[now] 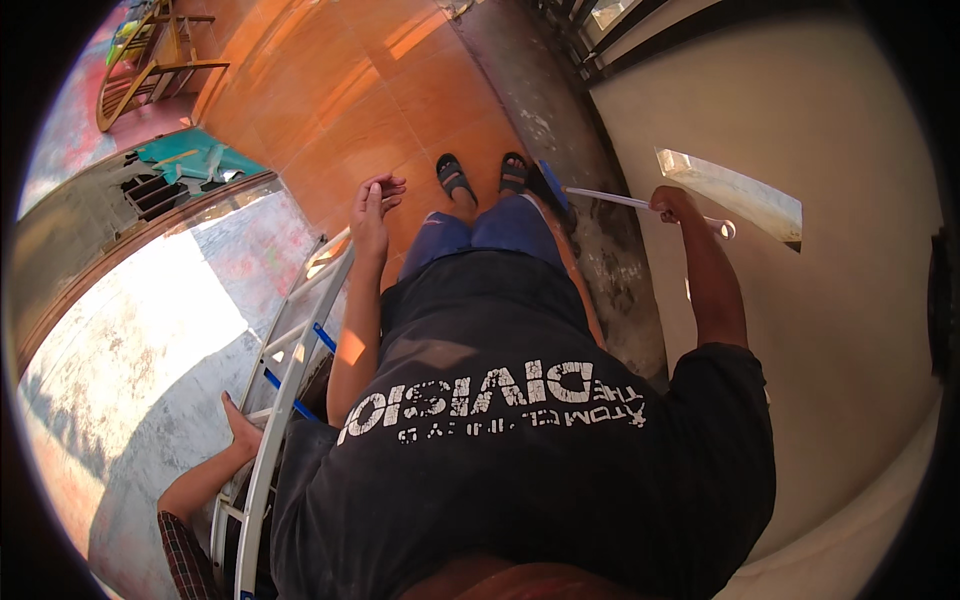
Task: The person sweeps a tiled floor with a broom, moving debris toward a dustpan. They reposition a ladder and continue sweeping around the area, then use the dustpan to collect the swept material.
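My right hand (675, 203) is closed around the pale handle of a broom (610, 198), near its looped end. The broom's blue head with a dark edge hangs low beside my right foot, by the border between the tiles and the grey concrete strip. My left hand (375, 205) is raised in front of me, fingers loosely bent and apart, with nothing seen in it. An aluminium ladder (290, 375) with blue straps stands close to my left forearm. Another person's hand (242, 428) touches the ladder farther back on the left.
Orange floor tiles (350, 110) lie under my sandalled feet. A beige wall (850, 330) with a slanted opening rises close on my right, with dark bars (680, 40) ahead. A wooden chair (165, 70) stands far left. Nearer is a teal sheet (205, 155) beside a paint-stained surface.
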`<act>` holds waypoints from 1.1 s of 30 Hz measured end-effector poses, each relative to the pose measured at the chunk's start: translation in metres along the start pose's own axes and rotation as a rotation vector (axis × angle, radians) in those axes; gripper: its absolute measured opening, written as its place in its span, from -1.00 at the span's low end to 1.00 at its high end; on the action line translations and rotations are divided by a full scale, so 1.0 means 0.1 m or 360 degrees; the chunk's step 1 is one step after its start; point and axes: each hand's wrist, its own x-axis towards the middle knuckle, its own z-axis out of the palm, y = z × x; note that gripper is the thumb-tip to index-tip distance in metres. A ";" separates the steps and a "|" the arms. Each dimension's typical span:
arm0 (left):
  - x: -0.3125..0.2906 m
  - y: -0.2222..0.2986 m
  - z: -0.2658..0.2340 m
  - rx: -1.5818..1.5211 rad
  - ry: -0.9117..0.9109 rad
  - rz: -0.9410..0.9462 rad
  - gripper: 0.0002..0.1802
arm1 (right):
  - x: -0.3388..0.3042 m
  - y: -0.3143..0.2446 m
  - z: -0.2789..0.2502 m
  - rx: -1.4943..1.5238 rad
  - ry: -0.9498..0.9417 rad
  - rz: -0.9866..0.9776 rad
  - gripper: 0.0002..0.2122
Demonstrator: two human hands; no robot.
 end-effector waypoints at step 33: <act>1.32 0.53 0.76 0.0198 -0.0672 0.0093 -0.60 | -0.95 -0.06 3.57 0.3366 0.0038 0.0281 -0.85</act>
